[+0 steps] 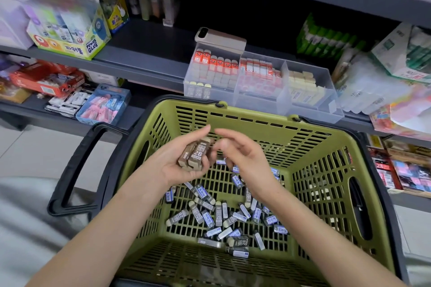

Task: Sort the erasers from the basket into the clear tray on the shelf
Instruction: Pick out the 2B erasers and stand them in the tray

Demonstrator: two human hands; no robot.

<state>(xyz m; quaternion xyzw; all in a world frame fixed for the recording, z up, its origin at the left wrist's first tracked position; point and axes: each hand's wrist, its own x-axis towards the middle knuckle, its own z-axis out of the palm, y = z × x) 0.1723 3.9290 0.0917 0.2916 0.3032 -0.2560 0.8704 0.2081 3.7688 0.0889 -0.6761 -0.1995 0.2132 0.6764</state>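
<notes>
A green basket (310, 137) stands below me, and several small 2B erasers (219, 216) in grey and blue sleeves lie loose on its floor. My left hand (177, 161) is palm up over the basket and holds a small stack of 2B erasers (196, 155). My right hand (242, 154) hovers just right of that stack with relaxed fingers, and I see nothing in it. The clear tray (261, 102) sits on the shelf edge behind the basket. Its left compartment has red-sleeved erasers and a few 2B ones at the front.
A phone (220, 38) lies on top of the tray's back left corner. A yellow Power Glue box (70, 37) stands on the shelf at left. A blue box of pink erasers (105, 106) is on the lower shelf. The basket's black handle (77, 170) hangs left.
</notes>
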